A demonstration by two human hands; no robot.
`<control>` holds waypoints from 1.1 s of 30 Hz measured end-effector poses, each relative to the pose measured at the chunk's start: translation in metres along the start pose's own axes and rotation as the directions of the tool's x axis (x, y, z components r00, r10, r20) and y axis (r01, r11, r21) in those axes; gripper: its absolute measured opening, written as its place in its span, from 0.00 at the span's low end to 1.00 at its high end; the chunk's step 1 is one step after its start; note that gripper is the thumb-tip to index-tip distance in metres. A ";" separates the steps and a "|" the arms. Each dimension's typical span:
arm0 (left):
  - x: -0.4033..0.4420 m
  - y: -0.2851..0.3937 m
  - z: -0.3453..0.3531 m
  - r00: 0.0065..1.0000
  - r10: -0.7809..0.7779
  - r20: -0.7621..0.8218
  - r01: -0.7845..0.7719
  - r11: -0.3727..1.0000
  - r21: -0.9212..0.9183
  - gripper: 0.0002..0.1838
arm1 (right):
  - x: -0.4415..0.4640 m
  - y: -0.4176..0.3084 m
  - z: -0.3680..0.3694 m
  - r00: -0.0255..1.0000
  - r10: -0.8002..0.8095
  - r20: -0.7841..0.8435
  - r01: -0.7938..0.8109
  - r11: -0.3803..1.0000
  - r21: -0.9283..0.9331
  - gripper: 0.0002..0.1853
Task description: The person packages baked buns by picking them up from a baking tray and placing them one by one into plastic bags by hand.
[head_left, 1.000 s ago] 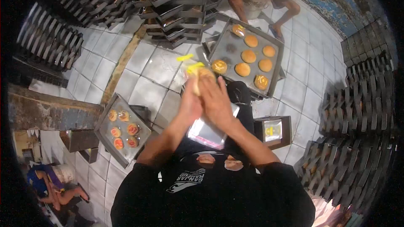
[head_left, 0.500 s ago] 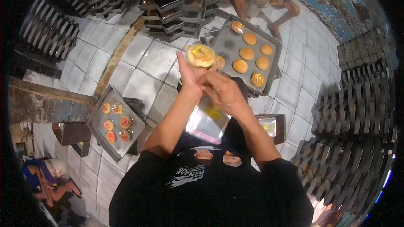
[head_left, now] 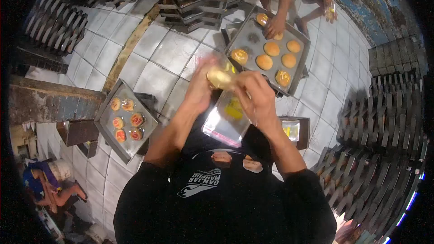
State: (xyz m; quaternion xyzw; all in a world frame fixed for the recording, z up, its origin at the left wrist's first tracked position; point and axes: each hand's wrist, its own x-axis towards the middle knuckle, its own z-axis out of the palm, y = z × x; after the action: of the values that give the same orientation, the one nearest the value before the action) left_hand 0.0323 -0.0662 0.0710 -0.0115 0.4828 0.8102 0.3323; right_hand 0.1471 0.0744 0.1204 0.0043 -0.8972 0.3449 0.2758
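Observation:
My left hand [head_left: 199, 88] is wrapped round a pale bun [head_left: 219, 78] in a clear plastic bag with yellow print, held above my lap. The bun and fingers are smeared by motion. My right hand [head_left: 257, 95] is closed in a pinch at the right side of the bun, on the edge of its bag; the fingertips are partly hidden. Beneath both hands a stack of flat clear bags [head_left: 225, 124] with yellow print lies on my lap.
Ahead, a metal tray [head_left: 289, 83] bears plain and wrapped buns; a co-worker's hand [head_left: 274, 28] reaches into it. A smaller tray [head_left: 105, 122] at left holds several red-topped buns. A box [head_left: 303, 134] with bags sits at right. Stacked trays [head_left: 375, 117] line the walls.
The bun has tilted and come down between my hands, my left fingers now curling round it. My right hand has moved right. The co-worker has reached into the tray.

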 end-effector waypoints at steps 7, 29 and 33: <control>0.030 -0.006 -0.014 0.987 0.123 0.104 -0.150 0.939 0.311 0.21 | 0.027 0.060 0.018 0.773 0.575 0.267 -0.619 0.595 0.512 0.18; 0.012 -0.035 -0.054 0.992 0.113 0.054 -0.120 0.982 0.144 0.11 | -0.051 0.055 0.031 0.547 0.704 0.452 -0.714 0.110 0.692 0.13; 0.023 -0.004 -0.002 0.991 0.105 -0.083 -0.104 0.994 0.015 0.17 | -0.016 0.051 -0.003 0.872 0.490 -0.029 -0.440 0.806 0.396 0.07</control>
State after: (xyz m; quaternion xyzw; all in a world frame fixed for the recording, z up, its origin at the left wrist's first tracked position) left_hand 0.0163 -0.0546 0.0590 -0.0184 0.5005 0.8227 0.2687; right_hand 0.1524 0.1124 0.0827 -0.1852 -0.7676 0.5672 0.2343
